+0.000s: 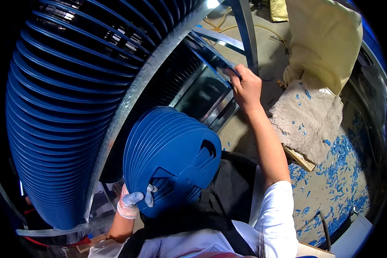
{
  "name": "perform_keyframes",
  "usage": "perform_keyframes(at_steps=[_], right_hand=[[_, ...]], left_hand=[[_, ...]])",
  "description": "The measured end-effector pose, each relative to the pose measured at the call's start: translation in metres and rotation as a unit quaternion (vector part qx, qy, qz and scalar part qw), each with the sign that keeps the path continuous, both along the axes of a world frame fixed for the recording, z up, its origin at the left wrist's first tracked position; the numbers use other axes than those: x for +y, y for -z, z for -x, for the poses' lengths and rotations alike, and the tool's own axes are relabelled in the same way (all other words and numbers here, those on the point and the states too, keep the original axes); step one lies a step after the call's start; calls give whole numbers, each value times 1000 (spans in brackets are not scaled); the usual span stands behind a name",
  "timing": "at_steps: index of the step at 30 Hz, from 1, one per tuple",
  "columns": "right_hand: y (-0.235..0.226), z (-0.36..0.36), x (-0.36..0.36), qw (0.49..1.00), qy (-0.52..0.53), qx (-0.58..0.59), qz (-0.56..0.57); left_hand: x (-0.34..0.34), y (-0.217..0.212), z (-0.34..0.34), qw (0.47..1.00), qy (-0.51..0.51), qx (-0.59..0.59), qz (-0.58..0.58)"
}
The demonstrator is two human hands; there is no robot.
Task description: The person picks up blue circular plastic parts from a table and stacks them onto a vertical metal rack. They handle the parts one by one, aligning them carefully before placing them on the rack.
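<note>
Against the person's chest, seen from the head camera, a stack of blue discs (172, 157) stood on edge — round plastic plates with cut-out slots, fanned slightly toward the left. The left hand (133, 200), in a white glove, was clamped on the stack's lower rim from beneath, fingers curled round the edge. The right hand (246, 88), bare and stretched forward, was closed on a single blue disc (208, 56), held nearly edge-on beside a grey metal upright (247, 30) of the rack. To the left, a long curved row of racked discs (69, 107) filled the metal frame (133, 92), each standing apart from its neighbour. On the floor (331, 189) to the right lay blue plastic chips, a grubby cloth pad (307, 116) and a yellowish bag (324, 38). Doing this well would seem to call for keeping the single disc square to its slot and clear of the upright, gripping it by the rim only — and holding the stack tight against the body so that none of the fanned plates could slip out.
</note>
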State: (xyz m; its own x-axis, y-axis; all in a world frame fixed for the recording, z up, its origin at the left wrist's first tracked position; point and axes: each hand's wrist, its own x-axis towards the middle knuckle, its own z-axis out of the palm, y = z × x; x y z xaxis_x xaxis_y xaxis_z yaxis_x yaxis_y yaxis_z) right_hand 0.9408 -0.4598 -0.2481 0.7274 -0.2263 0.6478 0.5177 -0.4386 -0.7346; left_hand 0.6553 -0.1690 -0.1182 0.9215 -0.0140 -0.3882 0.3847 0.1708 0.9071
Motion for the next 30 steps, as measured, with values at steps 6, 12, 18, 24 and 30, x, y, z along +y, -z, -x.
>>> perform_keyframes(at_steps=[6, 12, 18, 24, 30], right_hand=[[19, -12, -14, 984, -51, 83, -146], [44, -3, -15, 988, 1, 64, -140], [54, 2, -29, 990, 12, 42, -132], [56, 6, -19, 994, 33, 54, -94], [51, 8, 18, 997, 78, -18, -16]], left_hand=[[1, 3, -3, 1000, 18, -9, 4], [-3, 2, 1, 1000, -7, -8, 6], [2, 4, 4, 1000, -13, -12, 8], [10, 7, 7, 1000, 1, -6, 6], [13, 10, 9, 1000, -14, -11, 18]])
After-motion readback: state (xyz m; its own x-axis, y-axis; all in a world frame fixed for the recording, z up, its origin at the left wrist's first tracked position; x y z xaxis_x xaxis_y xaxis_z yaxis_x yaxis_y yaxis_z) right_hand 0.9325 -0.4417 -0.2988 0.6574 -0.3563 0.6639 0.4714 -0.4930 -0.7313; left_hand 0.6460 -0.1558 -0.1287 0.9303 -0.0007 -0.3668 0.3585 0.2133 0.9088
